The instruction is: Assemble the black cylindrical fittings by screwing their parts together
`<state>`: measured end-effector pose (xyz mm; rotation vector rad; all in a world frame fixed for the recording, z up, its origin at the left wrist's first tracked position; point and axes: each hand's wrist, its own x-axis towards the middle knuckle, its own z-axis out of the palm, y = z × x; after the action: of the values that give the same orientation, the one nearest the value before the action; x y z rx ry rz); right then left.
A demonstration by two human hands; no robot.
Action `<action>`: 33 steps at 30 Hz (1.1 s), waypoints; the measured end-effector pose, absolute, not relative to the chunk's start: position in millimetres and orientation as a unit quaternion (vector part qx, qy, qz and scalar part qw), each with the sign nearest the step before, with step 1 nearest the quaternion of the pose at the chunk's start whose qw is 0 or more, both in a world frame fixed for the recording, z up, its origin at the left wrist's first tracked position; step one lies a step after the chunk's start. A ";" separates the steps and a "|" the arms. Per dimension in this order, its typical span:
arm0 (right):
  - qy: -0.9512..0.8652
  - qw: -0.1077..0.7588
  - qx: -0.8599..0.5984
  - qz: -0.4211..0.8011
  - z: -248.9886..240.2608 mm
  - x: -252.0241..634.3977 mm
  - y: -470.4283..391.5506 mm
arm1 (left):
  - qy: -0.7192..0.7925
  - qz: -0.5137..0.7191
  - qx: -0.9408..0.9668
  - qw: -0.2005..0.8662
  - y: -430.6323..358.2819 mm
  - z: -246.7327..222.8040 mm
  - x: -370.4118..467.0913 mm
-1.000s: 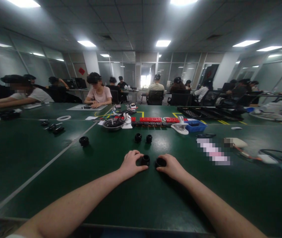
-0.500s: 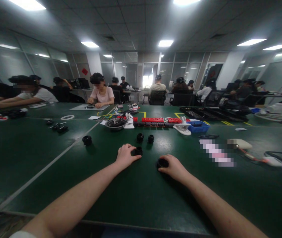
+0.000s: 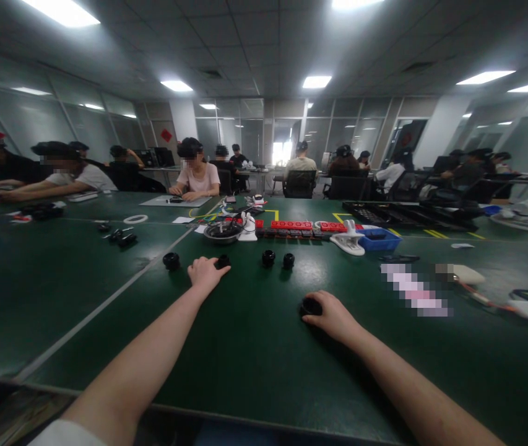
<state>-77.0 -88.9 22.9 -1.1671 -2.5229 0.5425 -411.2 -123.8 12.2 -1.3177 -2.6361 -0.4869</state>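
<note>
Three squat, black, plastic-looking cylinders (image 3: 268,258) stand free in a row on the green table (image 3: 245,347), two not yet: my left hand (image 3: 205,274) pinches a fourth cylinder (image 3: 223,261) between them, my right hand (image 3: 333,316) curls its fingers around a fifth cylinder (image 3: 310,307) nearer me.

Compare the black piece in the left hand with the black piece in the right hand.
The left piece, in the left hand, is farther from the person; the right piece, in the right hand, is nearer. The left piece looks smaller in view than the right piece, though its distance may add to that. Both are black and held between thumb and fingers.
</note>
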 end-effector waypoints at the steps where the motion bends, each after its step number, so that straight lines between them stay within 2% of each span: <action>1: -0.880 0.154 -0.407 0.191 22.5 -77.0 -88.7 | -0.888 -0.163 -0.423 0.075 -124.1 11.6 -417.0; 8: -0.881 0.166 -0.400 0.189 16.9 -76.1 -85.5 | -0.922 -0.176 -0.346 0.008 -131.1 13.0 -447.9; 27: -0.883 0.160 -0.400 0.187 16.3 -75.5 -85.0 | -0.943 -0.133 -0.304 -0.034 -153.8 35.0 -464.3; 33: -0.884 0.162 -0.398 0.183 17.8 -76.6 -87.0 | -0.950 -0.097 -0.296 -0.014 -152.2 35.6 -458.8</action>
<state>-76.6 -87.0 17.8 -1.1369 -2.5228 0.5236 -458.8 -152.2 35.6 -0.9396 -3.0124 -0.3073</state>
